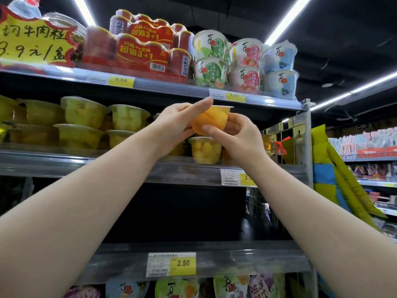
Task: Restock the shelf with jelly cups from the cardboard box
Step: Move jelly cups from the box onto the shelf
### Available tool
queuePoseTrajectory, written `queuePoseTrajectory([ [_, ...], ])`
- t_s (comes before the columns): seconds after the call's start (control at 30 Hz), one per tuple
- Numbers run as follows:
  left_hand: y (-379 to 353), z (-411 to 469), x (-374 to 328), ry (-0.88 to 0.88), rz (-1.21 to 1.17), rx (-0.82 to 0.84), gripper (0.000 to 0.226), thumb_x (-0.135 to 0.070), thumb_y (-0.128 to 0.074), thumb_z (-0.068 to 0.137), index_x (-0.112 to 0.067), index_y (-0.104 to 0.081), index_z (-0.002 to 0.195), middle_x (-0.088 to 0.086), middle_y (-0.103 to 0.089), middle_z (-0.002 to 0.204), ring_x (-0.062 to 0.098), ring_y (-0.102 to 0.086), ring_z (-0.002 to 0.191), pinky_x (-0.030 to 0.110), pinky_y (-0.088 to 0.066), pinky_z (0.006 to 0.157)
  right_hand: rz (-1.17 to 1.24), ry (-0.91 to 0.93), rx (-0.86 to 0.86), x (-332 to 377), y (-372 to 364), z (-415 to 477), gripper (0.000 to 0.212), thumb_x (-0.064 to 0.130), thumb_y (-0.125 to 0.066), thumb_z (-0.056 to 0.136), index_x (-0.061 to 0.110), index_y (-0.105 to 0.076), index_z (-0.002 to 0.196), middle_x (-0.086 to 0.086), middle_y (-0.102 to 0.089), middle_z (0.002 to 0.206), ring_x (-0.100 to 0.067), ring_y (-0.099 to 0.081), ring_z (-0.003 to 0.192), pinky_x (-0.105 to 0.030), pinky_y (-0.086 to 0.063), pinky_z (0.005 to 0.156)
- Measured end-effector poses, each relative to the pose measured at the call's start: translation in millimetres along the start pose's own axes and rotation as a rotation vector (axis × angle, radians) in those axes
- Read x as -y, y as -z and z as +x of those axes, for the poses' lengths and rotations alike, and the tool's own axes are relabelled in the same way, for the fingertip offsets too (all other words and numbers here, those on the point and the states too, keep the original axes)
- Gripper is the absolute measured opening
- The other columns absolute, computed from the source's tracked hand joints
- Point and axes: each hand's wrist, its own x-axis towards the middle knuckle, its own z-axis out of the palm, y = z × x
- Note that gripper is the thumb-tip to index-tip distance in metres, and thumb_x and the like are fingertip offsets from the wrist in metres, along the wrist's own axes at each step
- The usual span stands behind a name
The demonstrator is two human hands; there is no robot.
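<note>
Head view: my left hand and right hand are raised together, the fingers of both clamped on one orange jelly cup, with the left round its side and the right thumb under its base. I hold the cup tilted in the air before the middle shelf, just above a yellow jelly cup standing at the shelf's front edge. Further back to the left, yellow-green cups sit stacked two high.
</note>
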Motion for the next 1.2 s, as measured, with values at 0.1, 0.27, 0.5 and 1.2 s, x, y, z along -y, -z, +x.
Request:
queuePoseTrajectory([
  [0.1, 6, 3, 18, -0.013, 0.205, -0.182, 0.048, -0.042, -0.055, 0.093, -0.014, -0.055, 0.131, 0.0, -0.064, 0.121, 0.013, -0.059, 0.114, 0.03, -0.049, 0.095, -0.018, -0.037, -0.065, -11, -1, 7, 0.067, 0.048, -0.079, 0.071, 0.016, -0.055, 0.124, 0.005, -0.064, 0.112, -0.009, -0.062, 0.101, -0.026, -0.054, 0.084],
  [0.27, 9, -11, 50, -0.119, 0.649, -0.161, 0.036, -0.009, -0.047, 0.098, -0.019, -0.058, 0.13, -0.004, -0.059, 0.128, 0.01, -0.052, 0.12, 0.026, -0.04, 0.104, -0.11, -0.148, -0.052, -27, -13, 22, 0.074, 0.054, -0.075, 0.073, 0.016, -0.05, 0.131, 0.0, -0.059, 0.121, -0.016, -0.057, 0.108, -0.036, -0.052, 0.091],
  [0.5, 10, -14, 51, -0.148, 0.761, -0.113, 0.047, 0.001, -0.037, 0.096, -0.019, -0.053, 0.135, 0.0, -0.052, 0.138, 0.012, -0.045, 0.129, 0.018, -0.032, 0.102, -0.081, -0.316, 0.043, -30, -31, 31, 0.076, 0.057, -0.07, 0.076, 0.017, -0.044, 0.136, -0.003, -0.056, 0.125, -0.018, -0.054, 0.104, -0.034, -0.052, 0.084],
  [1.2, -4, -21, 65, -0.31, 1.043, -0.106, 0.049, -0.009, -0.039, 0.098, -0.019, -0.039, 0.146, 0.0, -0.041, 0.148, 0.014, -0.037, 0.135, 0.016, -0.024, 0.102, -0.641, 0.228, 0.133, -53, -19, -34, 0.057, 0.036, -0.037, 0.102, 0.017, -0.018, 0.153, -0.001, -0.019, 0.159, -0.015, -0.018, 0.146, -0.02, -0.013, 0.107],
])
